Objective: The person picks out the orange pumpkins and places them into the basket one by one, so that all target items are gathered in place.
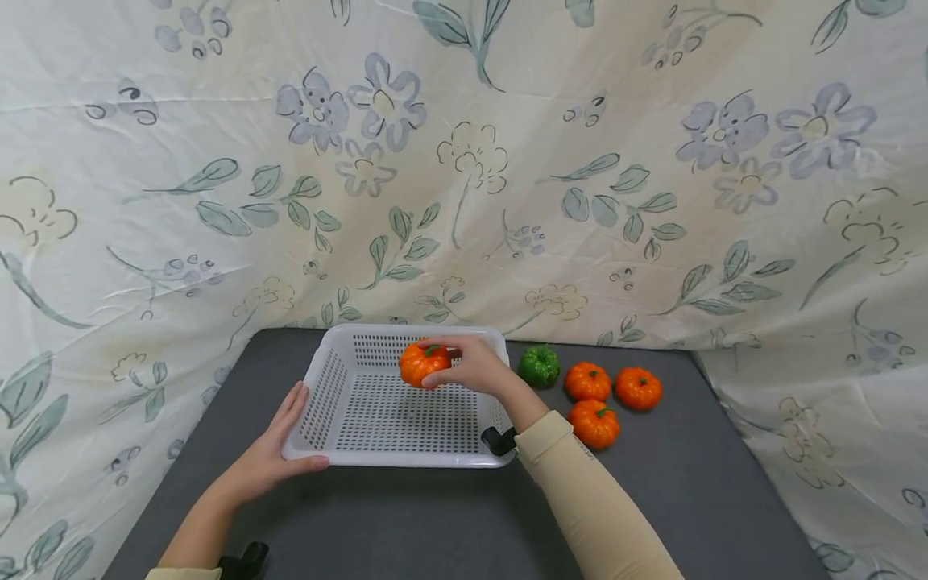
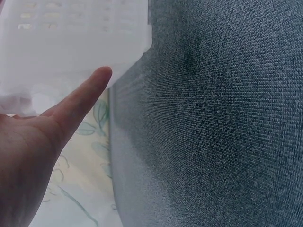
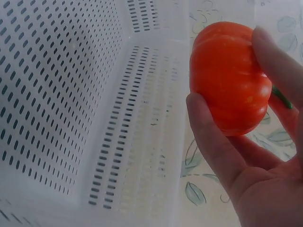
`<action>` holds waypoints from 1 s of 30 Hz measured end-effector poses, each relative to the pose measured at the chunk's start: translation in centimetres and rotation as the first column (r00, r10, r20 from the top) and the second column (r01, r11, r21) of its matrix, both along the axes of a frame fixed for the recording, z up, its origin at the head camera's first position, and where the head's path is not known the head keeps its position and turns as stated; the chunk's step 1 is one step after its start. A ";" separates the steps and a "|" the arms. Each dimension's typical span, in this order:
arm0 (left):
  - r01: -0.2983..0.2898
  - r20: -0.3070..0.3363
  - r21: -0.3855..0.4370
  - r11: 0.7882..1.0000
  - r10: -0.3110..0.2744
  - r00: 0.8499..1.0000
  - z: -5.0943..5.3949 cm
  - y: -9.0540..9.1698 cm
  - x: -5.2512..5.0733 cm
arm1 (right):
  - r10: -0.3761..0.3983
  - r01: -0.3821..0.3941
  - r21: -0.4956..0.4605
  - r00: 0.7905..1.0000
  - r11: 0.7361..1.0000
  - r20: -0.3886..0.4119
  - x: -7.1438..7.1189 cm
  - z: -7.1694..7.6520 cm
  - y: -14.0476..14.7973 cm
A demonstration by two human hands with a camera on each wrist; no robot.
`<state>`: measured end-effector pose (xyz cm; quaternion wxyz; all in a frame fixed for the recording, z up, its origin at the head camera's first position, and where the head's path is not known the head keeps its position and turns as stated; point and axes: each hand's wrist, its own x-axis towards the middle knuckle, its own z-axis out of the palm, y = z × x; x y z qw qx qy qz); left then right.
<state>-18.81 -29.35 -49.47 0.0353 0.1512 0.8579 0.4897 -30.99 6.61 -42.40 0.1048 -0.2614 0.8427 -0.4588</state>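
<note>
My right hand [image 1: 477,367] grips a small ribbed orange pumpkin [image 1: 417,367] with a green stem, holding it over the white perforated plastic basket [image 1: 399,460]. In the right wrist view, fingers and thumb lie on opposite sides of the pumpkin [image 3: 229,78], beside the basket wall [image 3: 142,118]. At the basket's front left corner rests my left hand [image 1: 274,455], its fingers straight along the left side and the thumb stretched along the front. The left wrist view shows that thumb [image 2: 85,99] against the basket's outer wall [image 2: 71,56].
Right of the basket lie a green pumpkin-like vegetable [image 1: 540,366] and three orange pumpkins, one at the back [image 1: 588,381], one farther right [image 1: 638,388] and one in front [image 1: 594,424]. A floral cloth [image 1: 507,201] hangs behind the dark grey table [image 1: 406,524].
</note>
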 end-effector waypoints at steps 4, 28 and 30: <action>-0.001 0.006 -0.003 1.000 0.001 1.000 0.1 0.1 -0.2 | -0.012 0.012 0.003 1.000 1.000 0.015 -0.1 0.2 -0.3; -0.023 0.005 -0.032 0.999 0.024 1.000 0.5 -0.1 -0.1 | -0.027 0.024 0.050 0.997 0.998 0.070 -2.4 -1.7 -4.9; -0.021 0.007 -0.030 0.999 0.022 1.000 0.4 -0.1 -0.1 | -0.022 0.018 0.054 0.998 0.998 0.061 -2.6 -1.9 -5.1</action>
